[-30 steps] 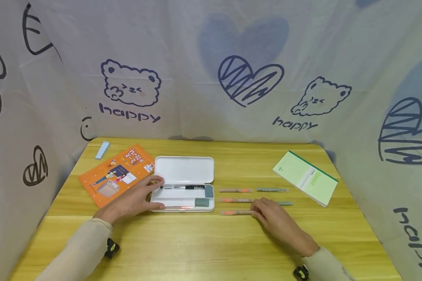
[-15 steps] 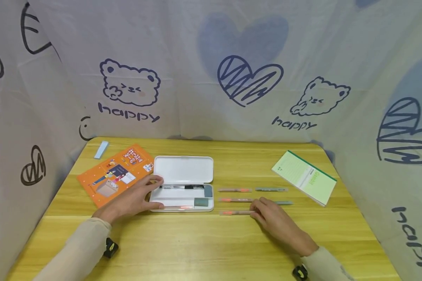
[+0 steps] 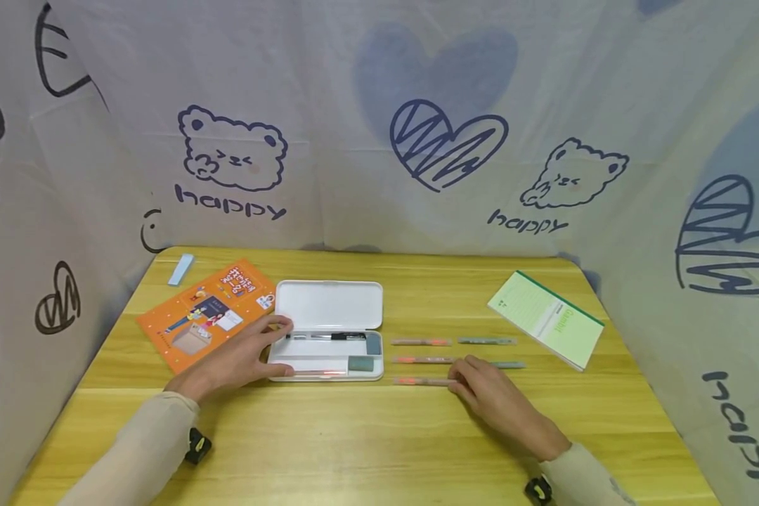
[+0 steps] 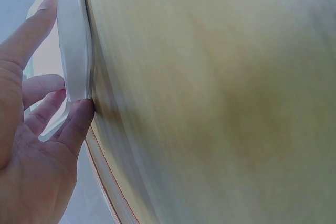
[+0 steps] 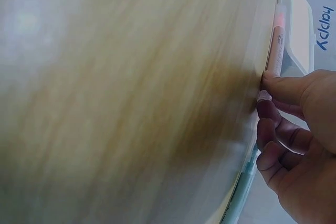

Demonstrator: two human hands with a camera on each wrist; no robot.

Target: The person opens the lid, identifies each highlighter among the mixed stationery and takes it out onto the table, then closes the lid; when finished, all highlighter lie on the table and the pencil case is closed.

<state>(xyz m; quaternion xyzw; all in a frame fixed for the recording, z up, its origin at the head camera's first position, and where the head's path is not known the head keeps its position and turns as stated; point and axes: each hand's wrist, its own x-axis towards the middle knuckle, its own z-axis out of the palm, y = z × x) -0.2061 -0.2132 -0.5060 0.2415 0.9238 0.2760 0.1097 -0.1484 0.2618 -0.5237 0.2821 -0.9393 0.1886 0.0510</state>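
Note:
A white pencil case [image 3: 329, 307] lies with its lid folded back. My left hand [image 3: 237, 360] grips its left end, thumb at the front corner and fingers at the hinge side; the left wrist view shows fingertips against the case wall [image 4: 76, 51]. Inside are a black pen [image 3: 348, 336], a blue-grey block [image 3: 373, 344], a green block [image 3: 360, 363] and a pink-tipped pen [image 3: 319, 372]. To the right, my right hand [image 3: 500, 404] pinches the end of the nearest peach highlighter [image 3: 420, 381] between thumb and finger, the barrel [image 5: 276, 48] lying along the table.
Two more peach highlighters [image 3: 420, 342] lie behind, beside a grey-green pen [image 3: 487, 341] and another green pen [image 3: 511, 365] partly behind my hand. An orange booklet [image 3: 196, 316] and a pale blue strip [image 3: 180, 269] are left; a green notepad [image 3: 547, 320] is right. Patterned cloth surrounds the table.

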